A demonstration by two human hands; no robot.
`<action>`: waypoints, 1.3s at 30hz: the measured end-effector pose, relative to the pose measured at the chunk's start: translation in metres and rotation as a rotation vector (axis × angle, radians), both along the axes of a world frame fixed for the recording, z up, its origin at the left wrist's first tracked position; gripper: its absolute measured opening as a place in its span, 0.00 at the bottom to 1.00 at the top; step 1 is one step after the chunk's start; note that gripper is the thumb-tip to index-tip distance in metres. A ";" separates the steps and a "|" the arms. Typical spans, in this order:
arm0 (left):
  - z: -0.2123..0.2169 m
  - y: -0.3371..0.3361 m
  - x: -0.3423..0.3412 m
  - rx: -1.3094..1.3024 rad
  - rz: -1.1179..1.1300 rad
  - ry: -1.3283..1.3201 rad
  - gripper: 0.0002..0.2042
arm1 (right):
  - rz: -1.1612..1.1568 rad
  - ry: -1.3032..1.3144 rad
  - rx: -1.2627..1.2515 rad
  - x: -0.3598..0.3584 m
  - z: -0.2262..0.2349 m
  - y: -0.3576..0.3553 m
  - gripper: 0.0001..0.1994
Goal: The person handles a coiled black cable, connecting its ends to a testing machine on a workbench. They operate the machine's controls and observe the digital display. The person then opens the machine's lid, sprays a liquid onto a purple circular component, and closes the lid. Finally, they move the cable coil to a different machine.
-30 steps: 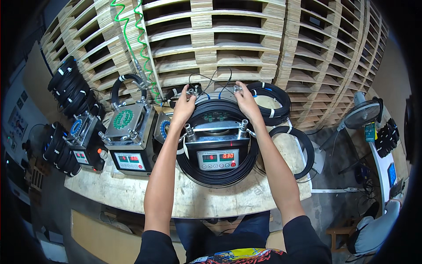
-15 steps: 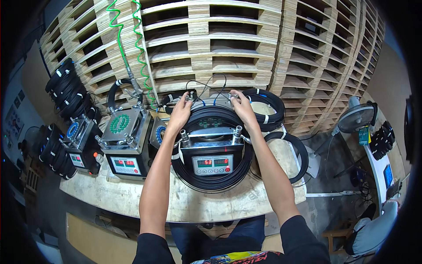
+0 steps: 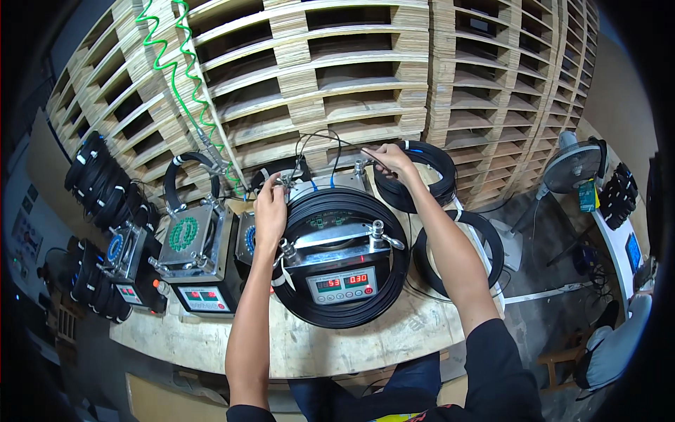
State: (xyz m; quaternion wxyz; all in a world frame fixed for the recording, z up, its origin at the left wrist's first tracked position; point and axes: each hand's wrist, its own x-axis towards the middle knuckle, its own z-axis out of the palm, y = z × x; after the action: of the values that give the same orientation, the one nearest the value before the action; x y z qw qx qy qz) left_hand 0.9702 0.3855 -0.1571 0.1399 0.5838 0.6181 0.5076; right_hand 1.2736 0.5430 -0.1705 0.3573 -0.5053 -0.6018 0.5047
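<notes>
A worn, pale wooden bench [image 3: 351, 355], scuffed and stained, carries a boxy metal machine [image 3: 343, 261] at its middle, its red digits lit, a large black cable coil [image 3: 341, 318] looped around it. Taking that machine as the dial's centre, two similar machines [image 3: 204, 271] sit at 9 o'clock, with more black coils [image 3: 425, 199] toward 1 and 3. The left hand [image 3: 268, 209] is at 11, its fingers bent by a metal clamp [image 3: 284, 181]; I cannot tell whether they grip it. The right hand [image 3: 396, 163] is at 1, fingers closed on a thin dark strand [image 3: 380, 163].

Wooden pallets [image 3: 351, 77] rise at 12, green spiral hoses [image 3: 169, 65] hang at 11, and bundled coils [image 3: 105, 183] are heaped at 10. A grey fan [image 3: 573, 169] stands at 2, a white table [image 3: 613, 246] at 3. Near 4, on the dark floor's side, is another person [image 3: 619, 344] in pale grey.
</notes>
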 end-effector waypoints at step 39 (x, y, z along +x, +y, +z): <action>0.002 -0.004 -0.003 0.054 0.055 -0.019 0.19 | 0.519 0.010 0.134 -0.045 0.032 0.008 0.21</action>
State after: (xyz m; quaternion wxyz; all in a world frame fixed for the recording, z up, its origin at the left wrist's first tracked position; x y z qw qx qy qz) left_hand 0.9674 0.3814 -0.1553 0.1157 0.5654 0.6186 0.5332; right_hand 1.2284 0.5512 -0.1384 0.2517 -0.3070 -0.7415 0.5409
